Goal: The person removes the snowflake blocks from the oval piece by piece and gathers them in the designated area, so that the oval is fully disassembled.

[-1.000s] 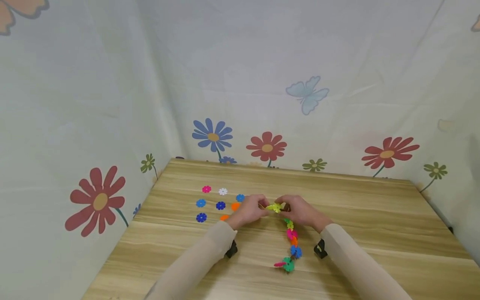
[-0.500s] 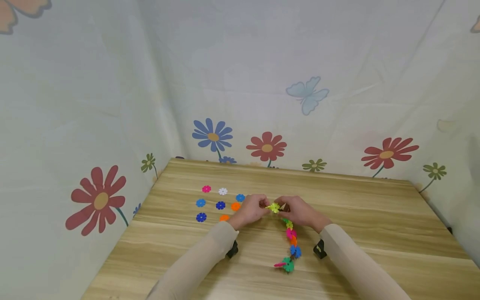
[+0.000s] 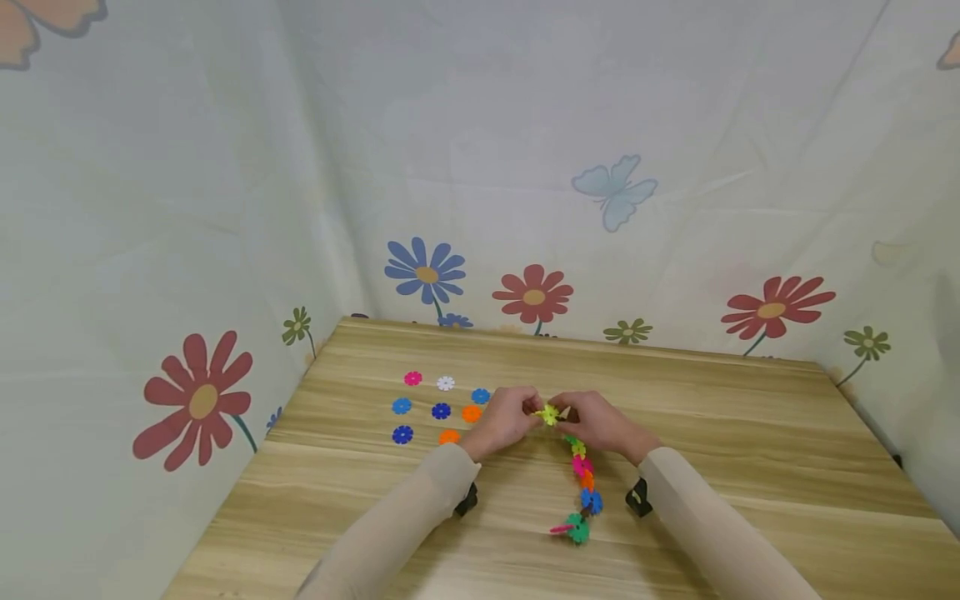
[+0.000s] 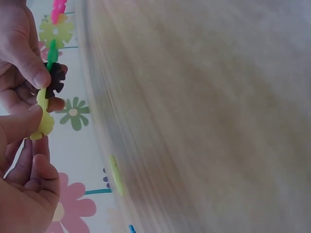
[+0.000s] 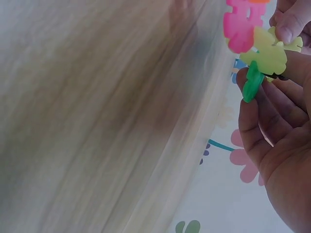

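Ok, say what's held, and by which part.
The chain: the right hand grips its dark disc, the left hand pinches a yellow disc at its end.

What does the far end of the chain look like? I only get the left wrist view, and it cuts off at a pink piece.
Observer: The head view shows the chain ending in a green disc, with a pink disc sticking out from it.
Operator: And directly past the pink piece I can see?
Observer: An orange disc comes next there.
Operator: Anything white lying loose?
Observer: Yes, one white disc lies on the table, farther left than the left hand.
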Demonstrator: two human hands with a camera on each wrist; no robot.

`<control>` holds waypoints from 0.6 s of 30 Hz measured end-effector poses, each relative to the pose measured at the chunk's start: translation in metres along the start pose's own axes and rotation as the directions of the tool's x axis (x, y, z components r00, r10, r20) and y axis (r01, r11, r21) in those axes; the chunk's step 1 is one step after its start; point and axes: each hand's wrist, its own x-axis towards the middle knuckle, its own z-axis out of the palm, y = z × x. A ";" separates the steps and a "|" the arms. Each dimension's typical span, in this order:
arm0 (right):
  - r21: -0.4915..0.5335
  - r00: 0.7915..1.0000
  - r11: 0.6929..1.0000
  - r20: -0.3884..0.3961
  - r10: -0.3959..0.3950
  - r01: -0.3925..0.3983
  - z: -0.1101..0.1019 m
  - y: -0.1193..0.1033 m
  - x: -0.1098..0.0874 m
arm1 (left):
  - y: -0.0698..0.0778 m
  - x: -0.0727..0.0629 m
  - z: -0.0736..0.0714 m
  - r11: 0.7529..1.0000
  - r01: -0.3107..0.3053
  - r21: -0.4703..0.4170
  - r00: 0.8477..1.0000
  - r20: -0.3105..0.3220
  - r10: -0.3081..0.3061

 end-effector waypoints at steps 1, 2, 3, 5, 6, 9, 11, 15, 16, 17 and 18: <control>-0.001 1.000 1.000 0.000 -0.001 0.001 0.000 0.000 0.000 | 0.000 0.000 0.000 1.000 -0.007 0.000 1.000 -0.008 0.007; 0.000 1.000 1.000 0.000 -0.003 0.003 0.000 -0.001 0.000 | 0.000 -0.001 0.000 1.000 -0.012 0.003 1.000 -0.016 0.012; -0.001 1.000 1.000 0.000 -0.004 0.004 0.000 -0.001 0.000 | 0.000 -0.001 0.000 1.000 -0.012 0.008 1.000 -0.021 0.012; -0.001 1.000 1.000 0.001 -0.005 0.005 0.000 -0.001 0.001 | 0.000 -0.001 0.000 1.000 -0.014 0.027 0.999 -0.032 0.015; 0.000 1.000 1.000 0.002 -0.005 0.005 0.000 -0.002 0.001 | 0.001 -0.001 0.000 0.999 -0.015 0.038 0.999 -0.035 0.016; 0.012 1.000 1.000 0.005 -0.005 0.005 0.000 -0.002 0.001 | 0.003 -0.002 -0.002 0.997 -0.016 0.069 0.999 -0.036 0.019; 0.020 1.000 1.000 0.007 -0.005 0.005 0.000 -0.003 0.001 | 0.005 -0.003 -0.002 0.996 -0.018 0.084 0.999 -0.037 0.021; 0.024 1.000 1.000 0.011 -0.008 0.008 -0.002 -0.005 0.002 | 0.006 -0.005 -0.003 0.995 -0.015 0.101 0.999 -0.038 0.019; 0.023 1.000 1.000 0.012 -0.007 0.007 -0.002 -0.006 0.002 | 0.006 -0.005 -0.003 0.995 -0.014 0.102 0.999 -0.039 0.018; 0.023 1.000 1.000 0.013 -0.007 0.007 -0.002 -0.006 0.002 | 0.006 -0.005 -0.003 0.995 -0.013 0.104 0.999 -0.039 0.017; 0.023 1.000 1.000 0.014 -0.007 0.007 -0.002 -0.007 0.002 | 0.006 -0.005 -0.003 0.995 -0.013 0.102 0.999 -0.040 0.017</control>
